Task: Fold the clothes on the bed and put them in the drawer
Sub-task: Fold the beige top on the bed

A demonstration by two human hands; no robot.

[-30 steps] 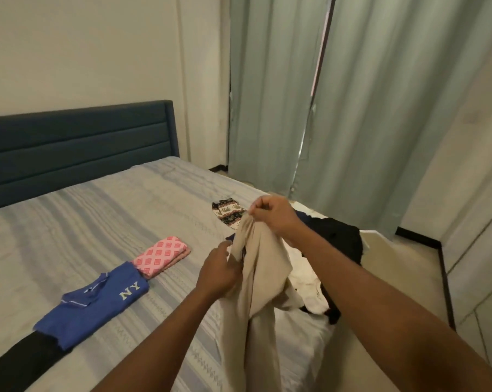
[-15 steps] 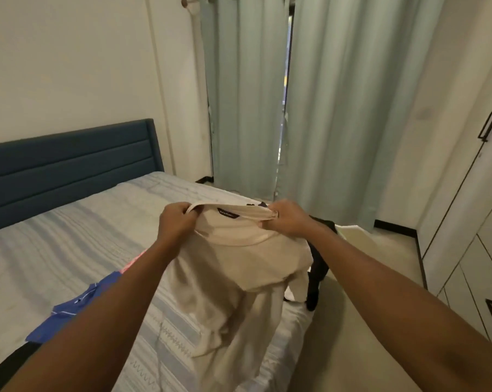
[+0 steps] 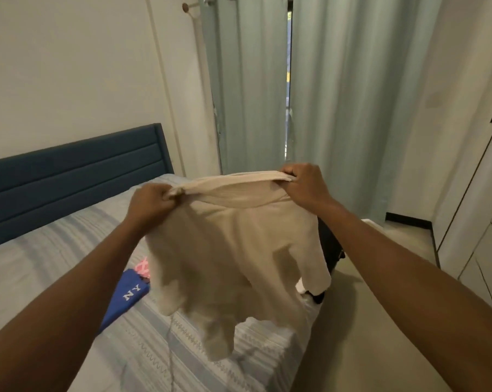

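A beige garment hangs in the air above the bed's corner, stretched by its ribbed band. My left hand grips the band's left end and my right hand grips its right end. The cloth droops down toward the striped bedsheet. A folded blue shirt with "NY" lies on the bed to the left, and a folded pink patterned piece peeks out beside it. A dark pile of clothes lies at the bed's edge, mostly hidden behind the beige garment.
A dark blue headboard stands at the left. Pale green curtains cover the far wall. White wardrobe doors and drawers with black handles line the right side, with bare floor between them and the bed.
The beige garment went from bunched between my hands to lifted and spread wide. My hands moved apart and up along its band. The view tilted upward.
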